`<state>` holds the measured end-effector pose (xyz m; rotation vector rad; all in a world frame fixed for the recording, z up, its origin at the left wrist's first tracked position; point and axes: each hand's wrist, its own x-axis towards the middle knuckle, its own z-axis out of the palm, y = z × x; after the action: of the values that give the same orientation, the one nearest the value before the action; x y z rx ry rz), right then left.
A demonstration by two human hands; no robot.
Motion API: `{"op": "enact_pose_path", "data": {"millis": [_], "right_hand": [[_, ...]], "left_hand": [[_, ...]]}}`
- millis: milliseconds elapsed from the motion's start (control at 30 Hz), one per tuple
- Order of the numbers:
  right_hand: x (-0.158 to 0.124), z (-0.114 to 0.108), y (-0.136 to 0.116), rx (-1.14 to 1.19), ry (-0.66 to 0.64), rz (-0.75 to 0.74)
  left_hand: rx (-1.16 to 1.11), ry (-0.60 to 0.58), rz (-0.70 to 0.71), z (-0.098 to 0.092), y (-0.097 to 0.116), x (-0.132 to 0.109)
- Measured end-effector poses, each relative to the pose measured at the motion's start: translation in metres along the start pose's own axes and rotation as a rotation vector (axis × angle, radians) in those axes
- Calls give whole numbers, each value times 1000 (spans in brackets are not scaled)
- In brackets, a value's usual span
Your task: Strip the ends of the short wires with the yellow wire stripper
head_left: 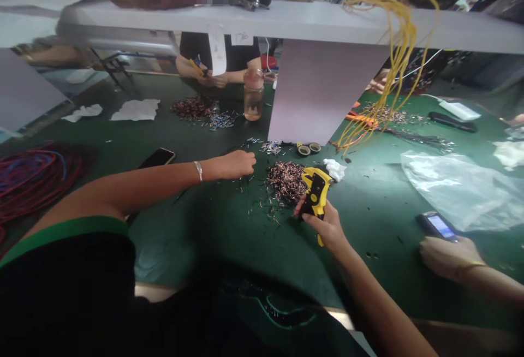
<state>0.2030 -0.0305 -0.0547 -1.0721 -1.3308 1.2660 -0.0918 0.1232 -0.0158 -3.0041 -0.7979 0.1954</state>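
Tool-holding step: right hand (pixel 331 229) grasps yellow tool (pixel 316 186), frame centre-right; left hand (pixel 236 164), grip indeterminable; next move requires steady aim.

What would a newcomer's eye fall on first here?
The yellow-and-black tool in the right hand stands out first, beside a heap of small pieces. Next, yellow wires droop over the shelf edge at upper right, and red and blue wires lie coiled at far left.

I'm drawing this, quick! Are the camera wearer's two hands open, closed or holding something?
Left hand: fingers curled; can't tell if it holds anything.
Right hand: closed around the yellow-and-black tool.
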Motion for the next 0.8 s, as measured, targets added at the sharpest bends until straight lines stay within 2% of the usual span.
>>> {"op": "enact_pose_path", "data": {"millis": [100,300,567,700,800], "right_hand": [[0,0,-1,-6,7,-5],[0,-1,-3,-14,-14,9],[1,1,1,36,-5,6],[4,2,2,102,2,7],[6,2,2,145,4,22]], "left_hand": [[87,-20,128,2,2,6],[41,-67,147,5,1,14],[-5,-139,131,0,-3,9],[-10,-74,190,3,-7,10],[79,-115,242,5,-10,13]]}}
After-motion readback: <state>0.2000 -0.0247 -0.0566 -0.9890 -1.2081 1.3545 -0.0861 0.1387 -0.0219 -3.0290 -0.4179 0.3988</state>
